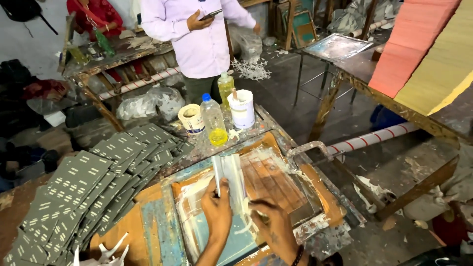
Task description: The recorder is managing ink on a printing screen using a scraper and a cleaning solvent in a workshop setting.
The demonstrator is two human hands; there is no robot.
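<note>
A dark, stained concrete floor [276,93] runs through the room. At ten o'clock stands a worn wooden bench [118,59], cluttered. At two o'clock a long wooden table [394,101] crosses, with a metal-legged stand [337,48] behind it. Light is even and dim.

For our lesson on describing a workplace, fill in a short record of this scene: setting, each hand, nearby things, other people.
Setting: cluttered workshop, printing frame on a stained table
Left hand: grip on the squeegee
Right hand: rests on the frame beside the squeegee, smeared with white paste
Nearby: fanned grey printed cards, plastic bottle of yellow liquid, two white tubs
Others: a person in a pale shirt holding a phone
</note>
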